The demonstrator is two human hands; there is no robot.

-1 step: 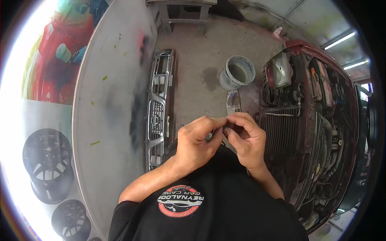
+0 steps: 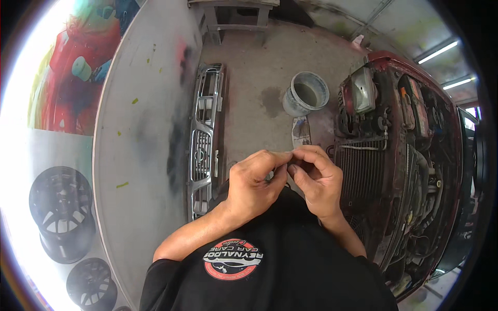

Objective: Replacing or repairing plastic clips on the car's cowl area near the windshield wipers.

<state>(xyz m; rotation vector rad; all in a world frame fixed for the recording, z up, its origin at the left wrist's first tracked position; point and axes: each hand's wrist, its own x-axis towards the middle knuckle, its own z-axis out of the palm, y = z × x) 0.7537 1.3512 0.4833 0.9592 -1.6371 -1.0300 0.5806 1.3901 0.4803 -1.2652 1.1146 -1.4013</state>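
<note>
In front of my chest, both hands meet at the fingertips. My left hand (image 2: 258,179) is closed, thumb and forefinger pinched together. Against it, the curled fingers and thumb of my right hand (image 2: 320,181) press close in a pinch. Whatever lies between the fingertips is hidden or too small to name. Just beyond the hands, a worn flat piece (image 2: 301,130) with grey and white patches is on the floor. It lies beside a grey bucket (image 2: 307,93) with liquid in it.
A chrome car grille (image 2: 201,142) stands along the grey panel (image 2: 140,103) at left. On the right is a dark red car (image 2: 386,59), its front opened, with radiator (image 2: 363,171) and headlight (image 2: 364,92) exposed. Black wheel rims (image 2: 65,243) stand far left; a grey stand (image 2: 237,15) is at the back.
</note>
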